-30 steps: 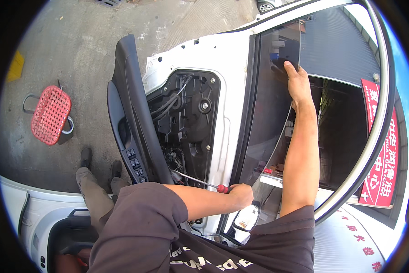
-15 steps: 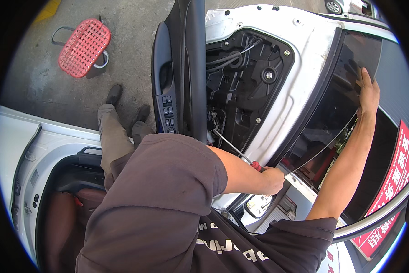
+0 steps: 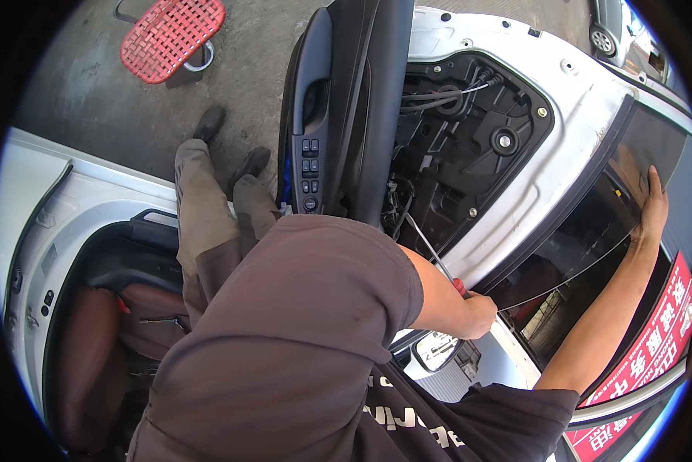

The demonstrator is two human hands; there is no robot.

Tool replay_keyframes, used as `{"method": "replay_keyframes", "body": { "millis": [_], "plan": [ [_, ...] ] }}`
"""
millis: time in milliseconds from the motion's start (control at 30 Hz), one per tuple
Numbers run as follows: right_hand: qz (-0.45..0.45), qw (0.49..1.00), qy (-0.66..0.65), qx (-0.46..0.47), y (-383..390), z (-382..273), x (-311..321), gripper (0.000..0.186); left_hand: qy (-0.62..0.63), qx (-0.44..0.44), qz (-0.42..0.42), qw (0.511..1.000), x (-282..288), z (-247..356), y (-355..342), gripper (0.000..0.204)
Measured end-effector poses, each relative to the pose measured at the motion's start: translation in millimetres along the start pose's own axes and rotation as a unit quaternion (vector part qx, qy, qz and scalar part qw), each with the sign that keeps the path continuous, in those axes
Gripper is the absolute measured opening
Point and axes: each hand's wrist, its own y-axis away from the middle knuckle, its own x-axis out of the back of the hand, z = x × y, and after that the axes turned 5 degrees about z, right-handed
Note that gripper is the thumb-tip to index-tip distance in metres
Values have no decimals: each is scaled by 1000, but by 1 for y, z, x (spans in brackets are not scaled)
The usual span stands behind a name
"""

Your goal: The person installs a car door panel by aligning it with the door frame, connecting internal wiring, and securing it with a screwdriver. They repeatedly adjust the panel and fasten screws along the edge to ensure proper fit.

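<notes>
My left hand [image 3: 480,316] is closed around the red handle of a screwdriver [image 3: 430,245]. Its metal shaft slants into the opened inner side of a white car door [image 3: 507,223], where wires show and the tip is lost among dark parts. Out to the right, my right hand [image 3: 652,219] grips the edge of the tinted window glass [image 3: 584,223], one digit stretched along the near face. Darker finger shapes show through the pane. The glass stands partway up in its frame. Left of the door's inside, the black trim panel [image 3: 346,115] with window switches stands away from the metal.
A red woven-seat stool [image 3: 172,38] stands on the concrete floor at upper left. The car's doorway and brown seat [image 3: 92,369] lie at lower left. A side mirror [image 3: 438,350] sits below my left hand. A red banner [image 3: 665,323] hangs at right; another car [image 3: 604,38] is beyond.
The view has shifted, so the door and both hands appear farther right and lower. Both hands keep their holds on the screwdriver and the glass.
</notes>
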Motion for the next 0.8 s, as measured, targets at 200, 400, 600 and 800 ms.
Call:
{"method": "replay_keyframes", "body": {
  "millis": [200,400,600,800],
  "plan": [
    [-19,998,-6,-53,-3,-5,2,46,28,-1,0,1000,5,-3,2,26],
    [-17,1000,2,6,-3,0,-1,51,27,5,18,999,9,-6,8,23],
    [110,981,154,44,2,-1,-6,55,27,-10,-23,999,14,-10,11,20],
    [90,984,93,125,124,48,-11,43,48,29,-63,996,21,-10,8,24]
  ]
}}
